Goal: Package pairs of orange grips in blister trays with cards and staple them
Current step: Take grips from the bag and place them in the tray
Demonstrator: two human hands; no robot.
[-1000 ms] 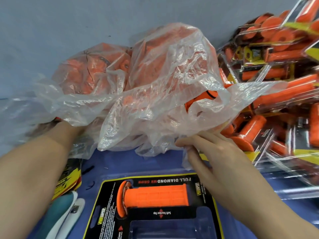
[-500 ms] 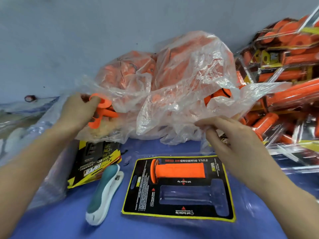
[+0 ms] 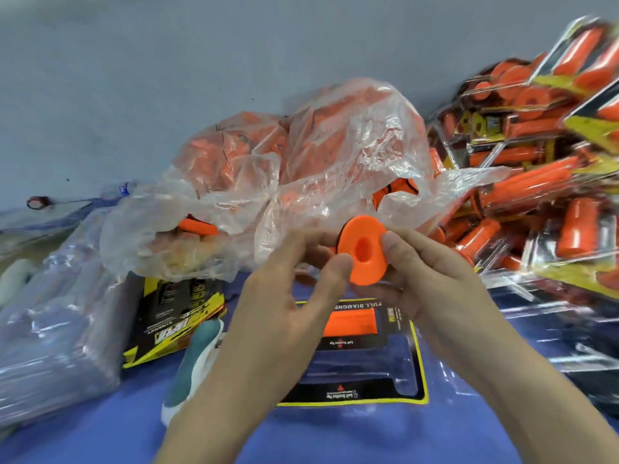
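Upside down on the far edge of the black card [image 3: 398, 333] before you stands "FULL DIAMOND", the rest hidden behind your left hand [image 3: 288, 296]; its small white lines and the stacked cards' [image 3: 174, 316] lettering are too blurred to read

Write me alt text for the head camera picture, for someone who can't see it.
The left hand and right hand hold an orange grip, flange end toward the camera, above a blister tray that holds a second grip. Behind lies a clear bag of grips, with finished packs at right and a stapler at left.
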